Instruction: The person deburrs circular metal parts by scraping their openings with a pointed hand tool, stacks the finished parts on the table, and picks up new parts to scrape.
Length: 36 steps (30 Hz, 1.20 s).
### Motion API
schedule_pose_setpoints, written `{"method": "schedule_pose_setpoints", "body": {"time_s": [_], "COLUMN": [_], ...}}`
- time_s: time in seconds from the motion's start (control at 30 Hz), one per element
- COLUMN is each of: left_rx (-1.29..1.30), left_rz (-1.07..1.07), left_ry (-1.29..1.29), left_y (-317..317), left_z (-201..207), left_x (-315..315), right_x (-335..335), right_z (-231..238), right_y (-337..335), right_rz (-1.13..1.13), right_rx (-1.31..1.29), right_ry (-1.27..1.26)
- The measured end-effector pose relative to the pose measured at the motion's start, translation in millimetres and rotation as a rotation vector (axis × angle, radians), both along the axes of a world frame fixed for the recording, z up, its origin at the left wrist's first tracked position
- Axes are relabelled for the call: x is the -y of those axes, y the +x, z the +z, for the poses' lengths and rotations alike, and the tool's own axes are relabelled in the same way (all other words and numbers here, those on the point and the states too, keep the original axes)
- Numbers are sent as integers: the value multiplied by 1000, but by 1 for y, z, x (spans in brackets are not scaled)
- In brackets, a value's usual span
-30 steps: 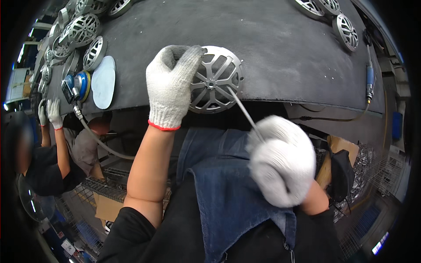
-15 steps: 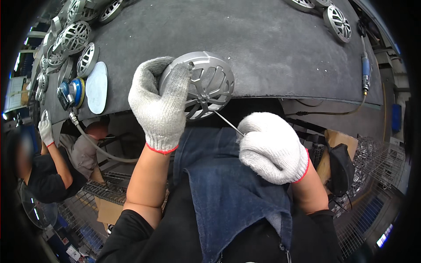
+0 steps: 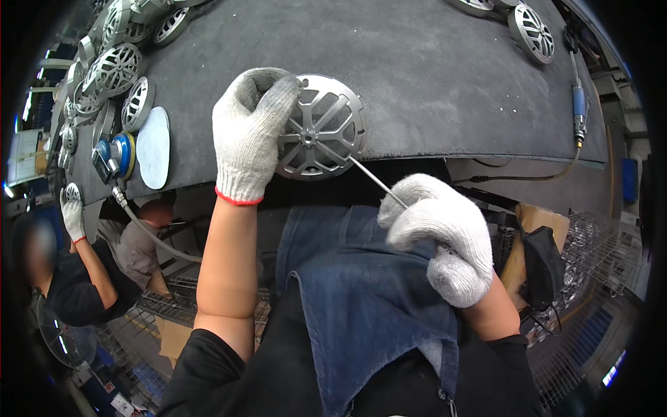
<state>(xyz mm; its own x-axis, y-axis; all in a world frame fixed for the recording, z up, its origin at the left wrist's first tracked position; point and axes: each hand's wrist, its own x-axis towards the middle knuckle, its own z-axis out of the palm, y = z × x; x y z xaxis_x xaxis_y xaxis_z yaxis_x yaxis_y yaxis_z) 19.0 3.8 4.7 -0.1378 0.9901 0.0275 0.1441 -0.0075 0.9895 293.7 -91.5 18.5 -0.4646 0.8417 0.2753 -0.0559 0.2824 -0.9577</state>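
Observation:
My left hand (image 3: 251,132), in a white knit glove, grips the left rim of a round silver metal grille (image 3: 323,128) at the front edge of the dark grey work table (image 3: 431,76). The grille is tilted up toward me, showing its spoked openings. My right hand (image 3: 441,233), also gloved, is closed around a thin metal rod tool (image 3: 372,177). The rod's tip reaches the lower right part of the grille. A blue denim apron covers my lap below the hands.
Several more silver grilles (image 3: 114,69) lie stacked at the table's far left, and others at the top right (image 3: 531,31). A blue sander (image 3: 114,156) and a pale disc (image 3: 153,147) sit at the left edge. A pneumatic tool (image 3: 579,104) lies right. Another person's gloved hand (image 3: 72,215) works at left.
My left hand tilted and turned the grille at the table edge. My right hand and the rod shifted, with the tip now at the grille's lower right.

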Motion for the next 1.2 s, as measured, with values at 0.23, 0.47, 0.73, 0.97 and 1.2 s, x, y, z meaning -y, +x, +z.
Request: {"method": "schedule_pose_setpoints", "body": {"time_s": [0.23, 0.47, 0.73, 0.97, 1.2], "left_rx": [-50, 21, 42, 13, -4], "left_rz": [-43, -11, -16, 13, -11], "left_ry": [5, 37, 84, 97, 126], "left_y": [-2, 0, -1, 6, 5], "left_z": [-8, -7, -10, -9, -10], "left_x": [1, 3, 4, 8, 8], "right_x": [9, 22, 26, 21, 8], "right_z": [-6, 10, 36, 28, 22], "right_y": [-22, -13, -24, -21, -34], "right_rz": [-195, -447, -270, -196, -210], "right_rx": [115, 588, 1074, 837, 789], "right_ry": [-1, 309, 320, 196, 232]}}
